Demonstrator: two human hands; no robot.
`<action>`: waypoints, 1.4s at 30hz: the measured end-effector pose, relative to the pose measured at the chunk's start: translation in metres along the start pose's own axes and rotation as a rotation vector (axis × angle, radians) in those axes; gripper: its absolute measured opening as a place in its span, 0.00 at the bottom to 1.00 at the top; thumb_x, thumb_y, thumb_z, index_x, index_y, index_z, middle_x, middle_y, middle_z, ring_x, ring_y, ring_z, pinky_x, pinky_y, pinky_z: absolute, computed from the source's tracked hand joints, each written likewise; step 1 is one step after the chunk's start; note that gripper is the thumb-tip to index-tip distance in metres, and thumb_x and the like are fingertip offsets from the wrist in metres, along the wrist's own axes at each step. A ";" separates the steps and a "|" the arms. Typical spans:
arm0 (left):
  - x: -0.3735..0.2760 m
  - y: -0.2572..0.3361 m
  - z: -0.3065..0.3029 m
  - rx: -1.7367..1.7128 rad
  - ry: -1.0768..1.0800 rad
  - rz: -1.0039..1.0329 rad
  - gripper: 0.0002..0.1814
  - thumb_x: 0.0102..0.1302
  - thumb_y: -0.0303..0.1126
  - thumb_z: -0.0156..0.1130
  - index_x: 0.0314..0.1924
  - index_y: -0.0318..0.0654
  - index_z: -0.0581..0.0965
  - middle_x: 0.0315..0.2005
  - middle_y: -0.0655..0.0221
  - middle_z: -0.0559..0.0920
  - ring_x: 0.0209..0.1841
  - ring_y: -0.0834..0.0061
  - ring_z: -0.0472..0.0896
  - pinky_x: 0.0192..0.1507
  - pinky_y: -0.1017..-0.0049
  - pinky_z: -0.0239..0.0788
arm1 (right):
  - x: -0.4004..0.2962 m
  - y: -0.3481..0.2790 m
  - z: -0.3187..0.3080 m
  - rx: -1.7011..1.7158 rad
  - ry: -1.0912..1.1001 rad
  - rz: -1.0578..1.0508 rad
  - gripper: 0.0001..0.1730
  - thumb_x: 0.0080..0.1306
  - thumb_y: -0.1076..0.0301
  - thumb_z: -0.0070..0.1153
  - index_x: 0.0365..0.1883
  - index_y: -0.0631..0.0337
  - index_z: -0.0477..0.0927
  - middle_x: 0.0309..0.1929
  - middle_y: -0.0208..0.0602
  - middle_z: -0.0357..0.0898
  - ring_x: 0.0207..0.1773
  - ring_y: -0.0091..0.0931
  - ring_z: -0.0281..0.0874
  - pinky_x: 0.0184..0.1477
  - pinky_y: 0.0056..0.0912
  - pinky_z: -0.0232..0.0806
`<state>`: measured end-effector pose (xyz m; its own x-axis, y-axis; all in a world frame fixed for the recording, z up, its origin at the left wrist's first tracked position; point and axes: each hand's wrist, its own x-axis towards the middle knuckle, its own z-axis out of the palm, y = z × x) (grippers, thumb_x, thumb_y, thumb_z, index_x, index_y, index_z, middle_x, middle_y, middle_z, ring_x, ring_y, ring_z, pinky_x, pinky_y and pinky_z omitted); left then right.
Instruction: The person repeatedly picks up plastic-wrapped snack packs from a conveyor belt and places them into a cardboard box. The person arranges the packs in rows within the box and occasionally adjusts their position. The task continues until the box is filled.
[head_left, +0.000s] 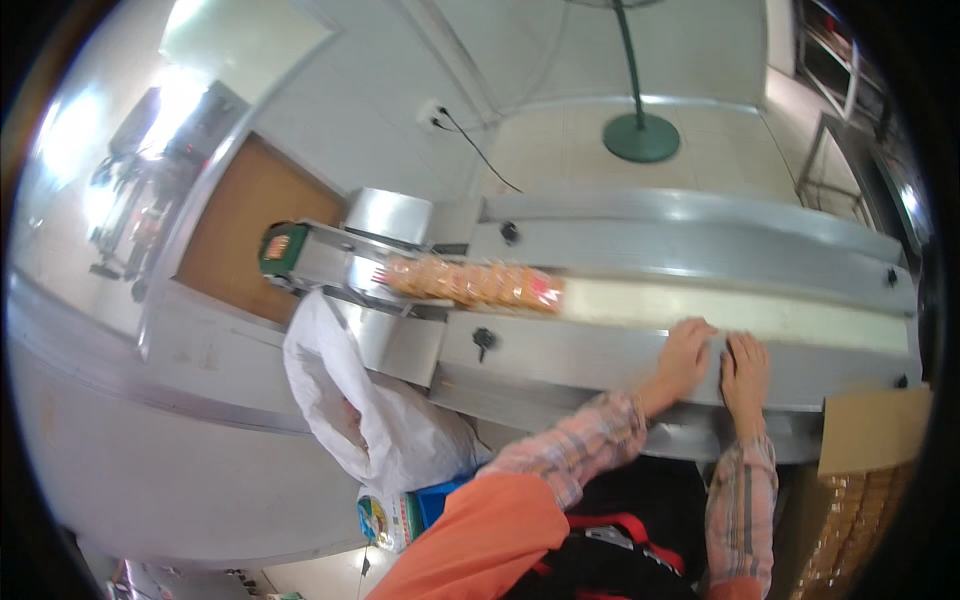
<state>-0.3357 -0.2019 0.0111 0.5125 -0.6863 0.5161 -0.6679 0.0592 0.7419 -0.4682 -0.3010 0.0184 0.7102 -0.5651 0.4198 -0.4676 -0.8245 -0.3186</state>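
Observation:
Before me runs a conveyor belt (712, 304) between stainless steel side plates. My left hand (686, 356) rests at the edge of the near steel side plate (585, 352), its fingertips by the belt, holding nothing that shows. Close to its right, my right hand (745, 371) lies on the same plate with fingers together and slightly bent; no object shows in it. Farther left on the belt, a row of clear-wrapped orange-brown packets (480, 285) lies overlapping, away from both hands. The row reaches onto the narrower conveyor end at the left.
A white woven sack (420, 435) stands open at the near left of the conveyor. At the lower right is a cardboard box (874, 431) with wrapped packets (855, 525). Black knobs (484, 340) stick up from the side plates. Beyond stands a green fan base (641, 138).

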 end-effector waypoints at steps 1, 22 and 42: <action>-0.001 -0.001 -0.014 0.047 0.074 -0.007 0.20 0.54 0.23 0.63 0.50 0.39 0.77 0.49 0.55 0.77 0.56 0.55 0.74 0.59 0.61 0.65 | 0.001 -0.001 0.012 0.029 0.011 -0.016 0.18 0.65 0.69 0.55 0.54 0.58 0.78 0.58 0.40 0.76 0.65 0.40 0.68 0.66 0.45 0.58; -0.029 -0.062 -0.131 0.022 0.389 -0.269 0.12 0.56 0.14 0.54 0.38 0.37 0.78 0.35 0.62 0.75 0.39 0.62 0.75 0.42 0.69 0.69 | -0.005 0.013 0.004 -0.068 -0.085 -0.035 0.21 0.69 0.67 0.51 0.60 0.58 0.75 0.61 0.41 0.74 0.67 0.39 0.66 0.69 0.45 0.55; 0.033 -0.279 -0.516 0.445 0.390 -0.962 0.41 0.66 0.60 0.51 0.56 0.21 0.74 0.53 0.40 0.78 0.59 0.44 0.74 0.61 0.60 0.63 | 0.015 -0.011 -0.001 0.074 -0.129 0.153 0.18 0.67 0.68 0.53 0.54 0.61 0.79 0.56 0.43 0.75 0.62 0.42 0.70 0.66 0.42 0.58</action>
<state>0.1456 0.1327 0.0423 0.9991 -0.0292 -0.0314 0.0026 -0.6887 0.7251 -0.4527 -0.3003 0.0292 0.6980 -0.6708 0.2507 -0.5384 -0.7224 -0.4339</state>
